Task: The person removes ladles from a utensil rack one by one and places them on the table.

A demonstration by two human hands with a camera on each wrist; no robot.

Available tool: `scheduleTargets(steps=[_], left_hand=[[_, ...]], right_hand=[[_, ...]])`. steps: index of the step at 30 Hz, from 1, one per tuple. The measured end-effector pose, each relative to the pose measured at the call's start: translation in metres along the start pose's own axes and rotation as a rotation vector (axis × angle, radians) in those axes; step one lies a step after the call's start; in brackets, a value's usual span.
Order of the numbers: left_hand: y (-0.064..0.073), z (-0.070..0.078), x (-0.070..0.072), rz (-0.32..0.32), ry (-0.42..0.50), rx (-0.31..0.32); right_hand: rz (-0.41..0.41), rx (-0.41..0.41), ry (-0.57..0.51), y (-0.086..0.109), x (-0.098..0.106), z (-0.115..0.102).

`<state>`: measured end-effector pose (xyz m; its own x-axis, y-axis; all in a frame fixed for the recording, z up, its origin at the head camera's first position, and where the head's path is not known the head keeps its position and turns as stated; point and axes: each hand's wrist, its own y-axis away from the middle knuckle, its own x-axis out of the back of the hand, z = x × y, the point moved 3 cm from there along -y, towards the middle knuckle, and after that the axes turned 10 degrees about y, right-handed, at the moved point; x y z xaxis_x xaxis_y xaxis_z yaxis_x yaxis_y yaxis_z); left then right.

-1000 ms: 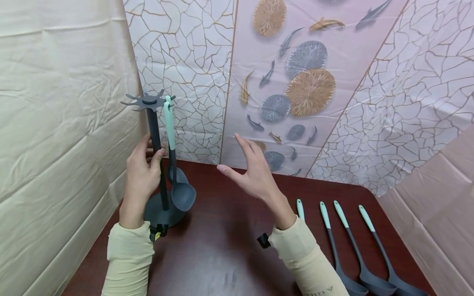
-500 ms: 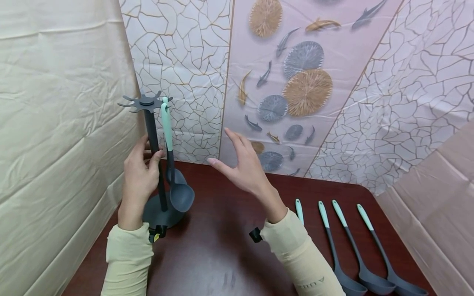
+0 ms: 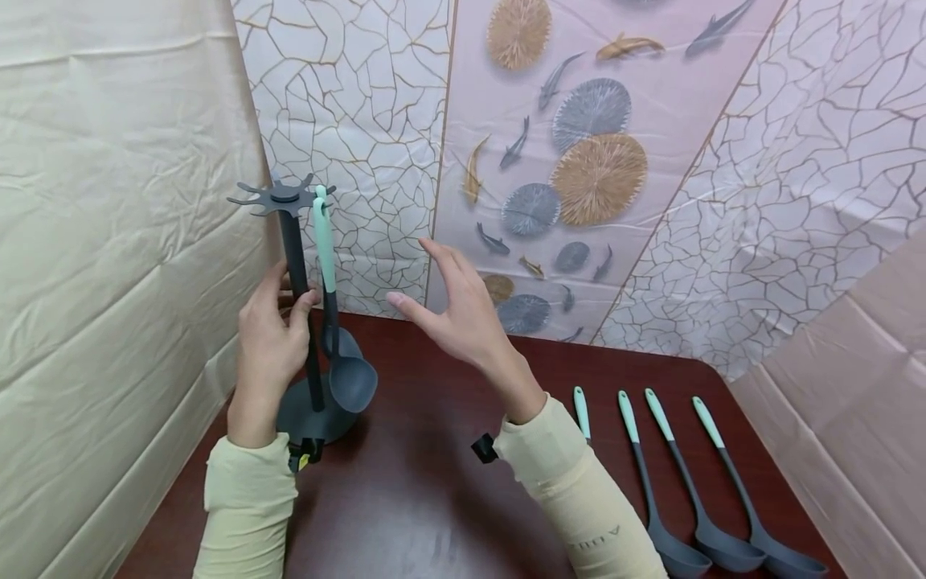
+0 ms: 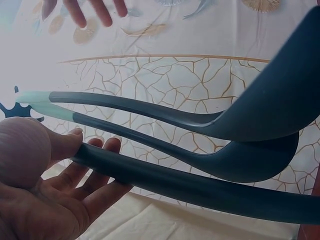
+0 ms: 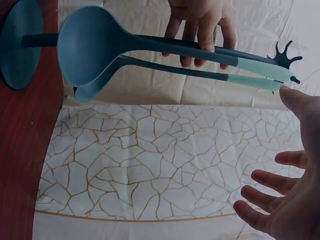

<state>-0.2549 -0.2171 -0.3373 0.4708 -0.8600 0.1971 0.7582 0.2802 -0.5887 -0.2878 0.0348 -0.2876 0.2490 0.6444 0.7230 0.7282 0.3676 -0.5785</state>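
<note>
My left hand (image 3: 271, 338) grips the upright post of a dark utensil stand (image 3: 292, 249), thumb on one side and fingers round the other. The stand has a round base and a hooked top. Two ladles with mint handles hang from its hooks: the front ladle (image 3: 353, 386) partly covers the rear ladle (image 3: 346, 344). In the left wrist view, both ladles pass above the post (image 4: 200, 187). My right hand (image 3: 463, 318) is raised to the right of the stand, fingers spread and holding nothing. In the right wrist view, its thumb appears close to the handle ends.
Several more ladles lie side by side on the dark red table (image 3: 412, 490) at the right, one of them (image 3: 582, 410) mostly hidden by my right sleeve. Patterned cloth (image 3: 362, 96) hangs behind the table. A cream cloth wall (image 3: 130, 241) stands close on the left.
My right hand has moved left toward the stand, its fingers still spread. The left hand keeps its grip on the post, and the hanging ladles look the same.
</note>
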Motion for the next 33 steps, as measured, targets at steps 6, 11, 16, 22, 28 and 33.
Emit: scheduleTargets(steps=[6,11,16,22,28,33], left_hand=[[0.000,0.000,0.000,0.002,0.006,-0.014],[0.001,0.000,0.000,0.008,0.003,-0.019],[0.000,-0.002,-0.001,0.008,0.003,-0.034],[-0.001,-0.003,-0.002,-0.001,0.014,-0.045],[-0.001,-0.003,-0.001,-0.009,0.006,-0.042],[-0.002,-0.002,0.000,-0.006,-0.001,-0.038]], right_hand=[[0.032,0.048,-0.023,-0.009,-0.003,-0.012],[0.074,0.115,-0.040,-0.016,-0.004,-0.026],[0.108,0.140,-0.058,-0.024,-0.002,-0.038],[0.116,0.148,-0.074,-0.031,-0.003,-0.046],[0.114,0.158,-0.109,-0.036,-0.010,-0.052],[0.111,0.144,-0.133,-0.039,-0.015,-0.056]])
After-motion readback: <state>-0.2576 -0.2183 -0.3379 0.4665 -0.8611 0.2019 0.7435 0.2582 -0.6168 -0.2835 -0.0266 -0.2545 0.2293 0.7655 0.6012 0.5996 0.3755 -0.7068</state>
